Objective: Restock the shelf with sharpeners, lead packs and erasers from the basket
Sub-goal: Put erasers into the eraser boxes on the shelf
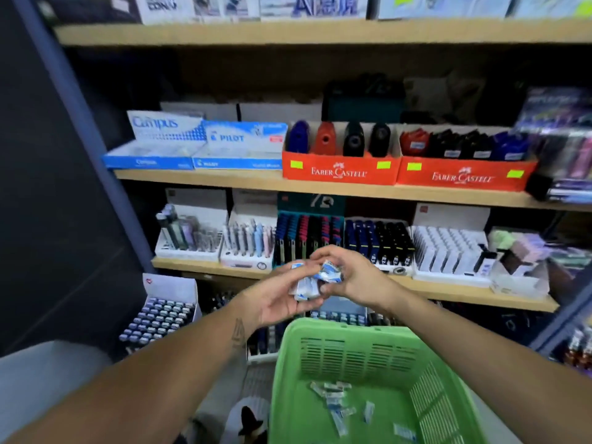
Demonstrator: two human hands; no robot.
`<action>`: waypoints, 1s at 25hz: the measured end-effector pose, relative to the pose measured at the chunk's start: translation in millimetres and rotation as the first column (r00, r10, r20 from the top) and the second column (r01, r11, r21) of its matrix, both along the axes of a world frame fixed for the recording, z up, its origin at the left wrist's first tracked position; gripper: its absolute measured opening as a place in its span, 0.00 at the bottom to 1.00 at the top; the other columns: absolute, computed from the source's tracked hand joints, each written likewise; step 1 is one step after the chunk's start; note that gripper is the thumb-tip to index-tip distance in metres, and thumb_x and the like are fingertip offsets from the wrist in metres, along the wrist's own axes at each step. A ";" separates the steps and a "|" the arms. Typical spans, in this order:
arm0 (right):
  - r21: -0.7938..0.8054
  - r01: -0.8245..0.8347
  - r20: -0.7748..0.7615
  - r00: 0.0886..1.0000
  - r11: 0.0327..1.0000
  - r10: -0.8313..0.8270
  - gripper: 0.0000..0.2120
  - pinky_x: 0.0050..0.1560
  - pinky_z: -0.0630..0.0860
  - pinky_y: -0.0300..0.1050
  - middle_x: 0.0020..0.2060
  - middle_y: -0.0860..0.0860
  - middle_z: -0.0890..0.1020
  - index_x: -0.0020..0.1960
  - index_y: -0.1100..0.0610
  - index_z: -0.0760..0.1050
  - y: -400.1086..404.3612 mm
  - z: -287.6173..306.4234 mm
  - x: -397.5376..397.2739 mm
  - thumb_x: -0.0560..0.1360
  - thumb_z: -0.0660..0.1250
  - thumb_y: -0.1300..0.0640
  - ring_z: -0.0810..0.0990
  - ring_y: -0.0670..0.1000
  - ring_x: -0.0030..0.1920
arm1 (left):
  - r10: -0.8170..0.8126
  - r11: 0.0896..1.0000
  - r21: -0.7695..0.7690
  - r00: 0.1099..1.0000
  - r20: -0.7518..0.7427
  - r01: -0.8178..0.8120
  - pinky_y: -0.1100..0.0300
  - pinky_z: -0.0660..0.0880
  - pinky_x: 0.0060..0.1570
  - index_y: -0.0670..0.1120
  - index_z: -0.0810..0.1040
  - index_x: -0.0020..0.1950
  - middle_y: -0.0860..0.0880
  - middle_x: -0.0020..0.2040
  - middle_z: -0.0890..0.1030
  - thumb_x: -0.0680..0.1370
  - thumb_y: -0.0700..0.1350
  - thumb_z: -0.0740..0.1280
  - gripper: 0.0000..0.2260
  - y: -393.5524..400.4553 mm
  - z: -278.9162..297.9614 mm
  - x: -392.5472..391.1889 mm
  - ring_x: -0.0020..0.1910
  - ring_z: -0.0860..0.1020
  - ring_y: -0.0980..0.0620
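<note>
Above the green basket (352,373), the left hand (282,299) cradles a bunch of blue-and-white packs (309,283) while the right hand (349,277) pinches them from 3 o'clock. More small packs (339,402) lie on the basket floor at 6 o'clock.

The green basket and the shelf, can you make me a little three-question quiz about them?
1. True or false: the green basket has nothing left in it.
2. What do the left hand and the right hand hold between them?
A. a red sharpener
B. small blue and white packs
C. a notebook
3. Fill in: the sharpeners stand in orange boxes marked Faber-____.

Key:
1. False: a few small packs lie on its bottom.
2. B: both hands hold the blue and white packs above the basket.
3. Castell.
</note>
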State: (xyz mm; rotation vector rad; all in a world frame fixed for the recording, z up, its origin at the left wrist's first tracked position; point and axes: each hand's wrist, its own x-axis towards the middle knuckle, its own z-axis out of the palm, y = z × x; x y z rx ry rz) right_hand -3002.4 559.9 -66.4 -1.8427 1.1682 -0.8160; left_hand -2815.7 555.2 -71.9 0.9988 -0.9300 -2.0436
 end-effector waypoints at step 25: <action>-0.410 -0.299 -0.315 0.933 0.862 0.174 0.30 0.72 0.66 0.40 0.76 0.48 0.62 0.69 0.48 0.68 -114.5 194.4 159.9 0.74 0.71 0.69 0.66 0.46 0.74 | 0.510 0.831 -0.056 0.799 -0.320 -0.553 0.62 0.80 0.30 0.42 0.82 0.56 0.40 0.54 0.84 0.72 0.36 0.75 0.13 -86.6 154.9 134.2 0.40 0.85 0.44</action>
